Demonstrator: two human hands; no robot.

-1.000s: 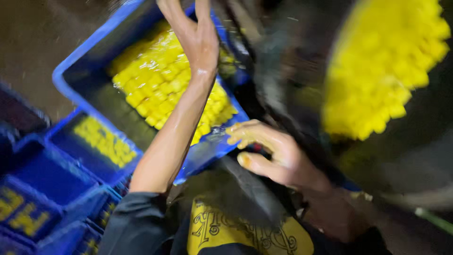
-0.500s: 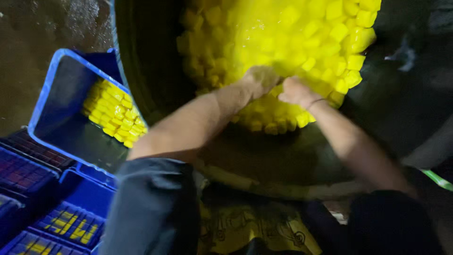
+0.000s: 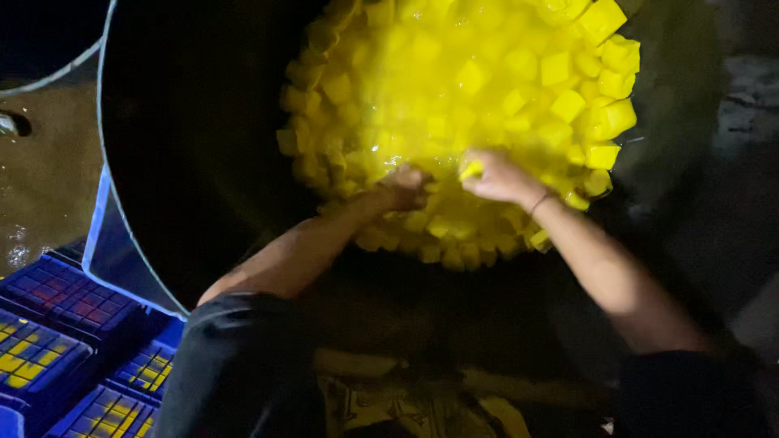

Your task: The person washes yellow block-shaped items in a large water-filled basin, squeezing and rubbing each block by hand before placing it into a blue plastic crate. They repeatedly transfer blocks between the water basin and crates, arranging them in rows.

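Head view: crate gone, cubes (image 3: 487, 89) nearer

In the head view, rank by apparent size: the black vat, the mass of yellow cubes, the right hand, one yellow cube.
1. Black vat
2. Mass of yellow cubes
3. Right hand
4. One yellow cube
The cube lies farther from the camera, but the gap is plain.

Dim, harsh light from above. Left of the hands lies a wet brown floor (image 3: 45, 178). Below and left of them, stacked blue plastic crates (image 3: 57, 332) with grid bottoms stand close together.
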